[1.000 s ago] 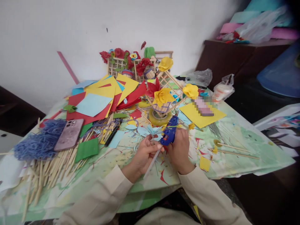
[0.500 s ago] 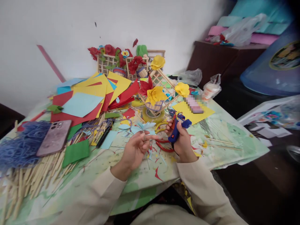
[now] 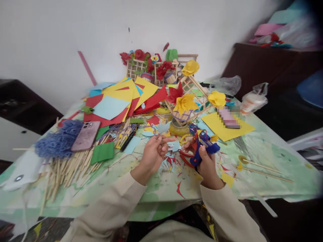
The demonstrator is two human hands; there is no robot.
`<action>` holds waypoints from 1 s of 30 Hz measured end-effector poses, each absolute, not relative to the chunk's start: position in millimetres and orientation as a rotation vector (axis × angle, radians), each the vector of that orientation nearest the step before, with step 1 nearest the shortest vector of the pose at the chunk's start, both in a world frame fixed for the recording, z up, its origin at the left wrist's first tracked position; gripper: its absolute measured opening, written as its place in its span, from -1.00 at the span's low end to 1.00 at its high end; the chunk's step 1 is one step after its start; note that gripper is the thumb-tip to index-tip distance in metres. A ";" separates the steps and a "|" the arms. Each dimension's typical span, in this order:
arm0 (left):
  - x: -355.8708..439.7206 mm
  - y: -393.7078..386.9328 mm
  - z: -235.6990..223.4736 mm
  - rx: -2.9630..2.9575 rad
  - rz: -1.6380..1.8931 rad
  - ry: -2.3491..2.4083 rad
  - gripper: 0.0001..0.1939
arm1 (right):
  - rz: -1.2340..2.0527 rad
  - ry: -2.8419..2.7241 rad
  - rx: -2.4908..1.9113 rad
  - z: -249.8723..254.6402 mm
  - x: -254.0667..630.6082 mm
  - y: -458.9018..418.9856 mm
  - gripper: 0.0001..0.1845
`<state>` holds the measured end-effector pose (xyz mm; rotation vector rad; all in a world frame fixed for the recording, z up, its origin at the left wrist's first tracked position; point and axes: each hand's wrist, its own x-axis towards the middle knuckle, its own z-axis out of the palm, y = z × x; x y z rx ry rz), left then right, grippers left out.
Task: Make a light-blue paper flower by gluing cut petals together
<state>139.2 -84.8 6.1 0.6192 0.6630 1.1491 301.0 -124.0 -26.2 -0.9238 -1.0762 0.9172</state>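
Note:
My left hand is closed in a pinch, the index finger stretched to the right. At its fingertips are the petals of a light blue paper flower, which it seems to hold; the base is hidden by the fingers. In my right hand is a blue glue gun, fingers wrapped round the handle, a short way right of the flower. A pale translucent stick slants past the table's front edge, roughly in line with the gun's rear. Red handles of a tool lie beneath the gun.
Beyond my hands stand a tape roll and a stick lattice with yellow paper flowers. Coloured sheets, blue yarn, a phone and wooden sticks lie left. A wrapped cup stands right.
The glue gun has moved right, away from my left hand, and turned, with my right hand now wrapped round it. My left hand stays pinched. The head view shifted left, then back right.

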 end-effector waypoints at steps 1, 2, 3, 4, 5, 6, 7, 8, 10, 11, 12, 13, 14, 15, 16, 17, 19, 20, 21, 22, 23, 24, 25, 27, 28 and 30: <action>138.8 -84.1 5.8 0.617 1.154 0.666 -0.85 | 0.849 -1.149 -0.949 -28.2 300.6 -125.6 -0.66; 138.4 -83.5 5.4 0.612 1.157 0.668 -0.85 | 0.772 -1.219 -0.978 -29.0 300.3 -127.2 -0.63; 138.1 -82.9 5.0 0.605 1.159 0.671 -0.85 | 0.692 -1.287 -1.013 -28.5 299.8 -128.7 -0.60; 137.9 -82.3 4.7 0.597 1.158 0.674 -0.85 | 0.621 -1.355 -1.048 -26.7 299.1 -130.1 -0.58; 137.7 -81.8 4.3 0.586 1.156 0.676 -0.85 | 0.566 -1.425 -1.079 -24.0 298.1 -131.2 -0.55; 137.6 -81.4 4.0 0.572 1.152 0.678 -0.85 | 0.518 -1.489 -1.104 -20.5 296.7 -132.0 -0.53; 137.5 -81.0 3.7 0.556 1.147 0.681 -0.85 | 0.477 -1.549 -1.119 -16.9 295.0 -132.5 -0.52; 137.5 -80.8 3.5 0.541 1.142 0.682 -0.84 | 0.438 -1.601 -1.123 -13.5 293.2 -132.6 -0.51; 138.0 -80.6 3.2 0.531 1.136 0.686 -0.83 | 0.365 -1.690 -1.104 -8.7 290.0 -131.9 -0.52; 138.4 -80.6 3.0 0.540 1.136 0.691 -0.82 | 0.331 -1.723 -1.087 -7.7 289.0 -131.4 -0.53; 138.9 -80.6 2.7 0.563 1.140 0.696 -0.82 | 0.301 -1.749 -1.070 -7.8 288.5 -131.0 -0.55; 139.4 -80.6 2.0 0.597 1.151 0.702 -0.82 | 0.273 -1.771 -1.048 -8.8 288.8 -130.6 -0.57; 139.6 -80.3 1.1 0.640 1.170 0.708 -0.81 | 0.245 -1.788 -1.025 -10.6 289.6 -130.3 -0.60; 139.6 -79.8 -0.2 0.688 1.198 0.711 -0.81 | 0.210 -1.798 -0.998 -12.9 290.9 -130.2 -0.63; 139.2 -78.9 -1.7 0.741 1.234 0.715 -0.80 | 0.170 -1.800 -0.966 -15.5 292.6 -130.1 -0.66; 138.2 -77.7 -3.6 0.800 1.279 0.725 -0.80 | 0.132 -1.796 -0.928 -18.1 294.4 -130.0 -0.68; 134.5 -73.9 -7.4 0.945 1.381 0.782 -0.79 | 0.084 -1.770 -0.856 -22.4 297.7 -129.8 -0.69; 131.8 -71.5 -9.2 1.029 1.435 0.829 -0.80 | 0.081 -1.755 -0.829 -23.7 299.0 -129.8 -0.69; 128.7 -68.9 -10.9 1.116 1.486 0.882 -0.82 | 0.090 -1.746 -0.807 -24.3 300.0 -129.9 -0.69; 125.3 -66.3 -12.5 1.201 1.525 0.933 -0.84 | 0.100 -1.744 -0.791 -24.3 300.7 -130.1 -0.70; 121.8 -63.8 -14.1 1.273 1.557 0.977 -0.88 | 0.101 -1.744 -0.780 -23.8 301.2 -130.4 -0.71; 118.5 -61.5 -15.9 1.332 1.577 1.014 -0.92 | 0.089 -1.746 -0.772 -22.8 301.4 -130.8 -0.71; 115.4 -59.5 -17.9 1.372 1.588 1.048 -0.95 | 0.064 -1.745 -0.762 -21.6 301.4 -131.2 -0.71; 110.4 -56.5 -22.7 1.405 1.604 1.112 -0.92 | 0.011 -1.737 -0.749 -19.0 301.2 -132.0 -0.66; 108.5 -55.4 -25.4 1.408 1.618 1.138 -0.89 | -0.008 -1.736 -0.743 -17.7 301.0 -132.4 -0.63; 106.1 -54.4 -30.1 1.403 1.659 1.156 -0.84 | -0.036 -1.742 -0.721 -15.8 300.7 -133.0 -0.60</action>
